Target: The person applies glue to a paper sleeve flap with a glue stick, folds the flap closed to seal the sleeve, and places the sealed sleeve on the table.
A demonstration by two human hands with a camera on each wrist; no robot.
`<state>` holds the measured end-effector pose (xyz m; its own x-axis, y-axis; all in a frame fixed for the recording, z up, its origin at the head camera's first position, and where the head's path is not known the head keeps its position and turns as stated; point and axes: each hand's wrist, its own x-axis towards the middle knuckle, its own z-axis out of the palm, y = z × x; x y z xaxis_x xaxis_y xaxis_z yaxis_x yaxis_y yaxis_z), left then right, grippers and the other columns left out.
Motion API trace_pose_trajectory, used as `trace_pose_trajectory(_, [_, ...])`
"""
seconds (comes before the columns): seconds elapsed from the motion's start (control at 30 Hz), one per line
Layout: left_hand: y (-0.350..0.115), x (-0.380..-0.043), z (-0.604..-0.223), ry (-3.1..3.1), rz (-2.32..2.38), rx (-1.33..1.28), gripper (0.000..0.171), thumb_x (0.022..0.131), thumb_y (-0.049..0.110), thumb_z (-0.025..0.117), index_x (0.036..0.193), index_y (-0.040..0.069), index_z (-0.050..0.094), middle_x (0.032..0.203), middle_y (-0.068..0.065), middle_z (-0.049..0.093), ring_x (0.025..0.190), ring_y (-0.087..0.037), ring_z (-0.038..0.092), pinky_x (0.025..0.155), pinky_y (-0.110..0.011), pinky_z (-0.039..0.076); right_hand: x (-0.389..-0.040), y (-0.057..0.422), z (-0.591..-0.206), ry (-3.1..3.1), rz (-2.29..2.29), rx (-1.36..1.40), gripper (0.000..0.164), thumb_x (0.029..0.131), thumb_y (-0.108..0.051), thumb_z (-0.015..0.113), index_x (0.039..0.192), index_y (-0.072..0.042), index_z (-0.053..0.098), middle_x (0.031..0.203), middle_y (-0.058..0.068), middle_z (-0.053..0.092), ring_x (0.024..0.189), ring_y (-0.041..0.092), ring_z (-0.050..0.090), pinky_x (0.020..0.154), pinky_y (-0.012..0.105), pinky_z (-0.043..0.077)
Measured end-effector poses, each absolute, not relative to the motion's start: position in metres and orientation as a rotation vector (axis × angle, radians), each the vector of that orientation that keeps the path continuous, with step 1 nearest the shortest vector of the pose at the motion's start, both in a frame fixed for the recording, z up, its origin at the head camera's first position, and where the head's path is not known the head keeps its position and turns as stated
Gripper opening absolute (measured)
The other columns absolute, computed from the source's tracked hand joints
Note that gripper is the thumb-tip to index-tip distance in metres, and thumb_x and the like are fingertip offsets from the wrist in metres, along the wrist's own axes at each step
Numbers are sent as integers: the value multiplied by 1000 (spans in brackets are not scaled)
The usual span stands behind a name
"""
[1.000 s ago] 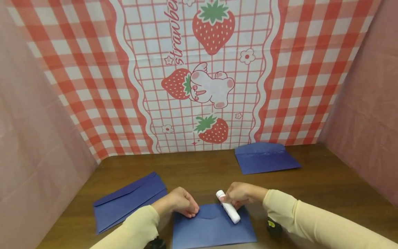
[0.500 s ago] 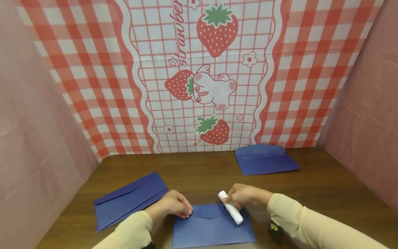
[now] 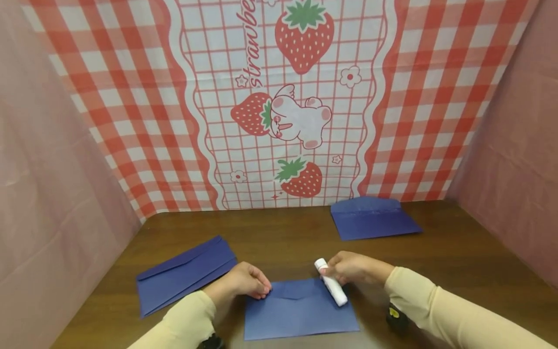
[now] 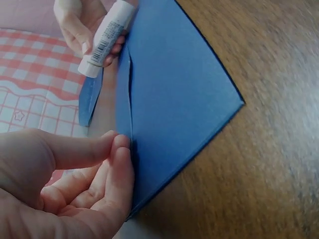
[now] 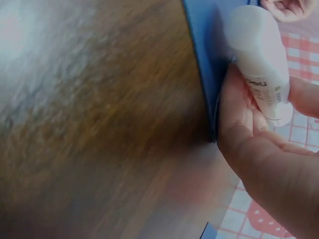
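Observation:
A blue envelope point(image 3: 296, 317) lies flap side up on the table in front of me, its folded flap along the far edge. My left hand point(image 3: 248, 280) is at its far left corner; in the left wrist view thumb and fingertips pinch the flap edge point(image 4: 130, 107). My right hand point(image 3: 359, 267) grips a white glue stick point(image 3: 334, 288), capped and slanting over the envelope's far right part. Printed text and a barcode show on the glue stick's side in the left wrist view. Right fingertips sit right at the envelope's edge in the right wrist view.
Blue envelopes point(image 3: 183, 276) lie overlapping at the left, close to my left forearm. Another blue envelope point(image 3: 375, 225) with its flap raised lies at the back right. A checked strawberry cloth point(image 3: 301, 111) hangs behind the brown table point(image 3: 270, 242), with pink cloth on both sides.
My left hand has slid left along the envelope's far edge to its corner. My right hand, still holding the glue stick, has shifted slightly right.

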<state>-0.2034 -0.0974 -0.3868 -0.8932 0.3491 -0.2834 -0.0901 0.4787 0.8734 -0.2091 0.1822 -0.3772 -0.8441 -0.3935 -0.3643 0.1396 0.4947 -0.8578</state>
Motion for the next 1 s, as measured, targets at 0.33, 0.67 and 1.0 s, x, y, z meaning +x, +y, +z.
trace_pose_trajectory(0.33, [-106, -210, -385, 2382, 1348, 617, 12, 82, 0, 69, 91, -8, 70, 77, -16, 72, 64, -5, 60, 61, -21, 54, -208, 196, -360, 2148, -1374, -273, 37, 96, -17, 55, 111, 17, 57, 95, 8, 66, 82, 9, 60, 76, 26, 53])
trace_pose_trajectory(0.67, [-117, -209, -375, 2707, 656, 1037, 60, 62, 32, 89, 109, 6, 64, 100, -3, 62, 95, -17, 57, 86, -28, 47, -205, 216, -335, 2069, -1487, -337, 49, 98, -18, 53, 123, 23, 46, 112, 16, 65, 96, 12, 62, 85, 29, 54])
trace_pose_trajectory(1.0, [-120, -212, -380, 2686, 687, 1055, 60, 53, 26, 94, 100, 8, 61, 89, 2, 57, 83, -8, 50, 76, -20, 43, -202, 228, -335, 2011, -1540, -364, 52, 98, -22, 54, 122, 23, 46, 99, 0, 68, 91, 10, 64, 81, 25, 55])
